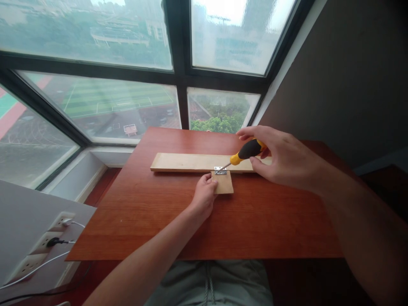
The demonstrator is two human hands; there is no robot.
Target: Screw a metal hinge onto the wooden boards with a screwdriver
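My right hand (pixel 280 159) is closed round the black and yellow handle of a screwdriver (pixel 245 152). Its tip rests on a small metal hinge (pixel 220 170) that joins a long pale wooden board (pixel 185 162) to a small wooden block (pixel 225 183). My left hand (pixel 204 194) grips the left edge of the small block and presses it against the long board. All of this lies on a reddish-brown wooden table (pixel 153 212).
A large window with dark frames (pixel 178 80) stands just behind the table's far edge. A grey wall (pixel 344 76) rises to the right. At lower left a white power strip (pixel 44 246) holds plugged cables.
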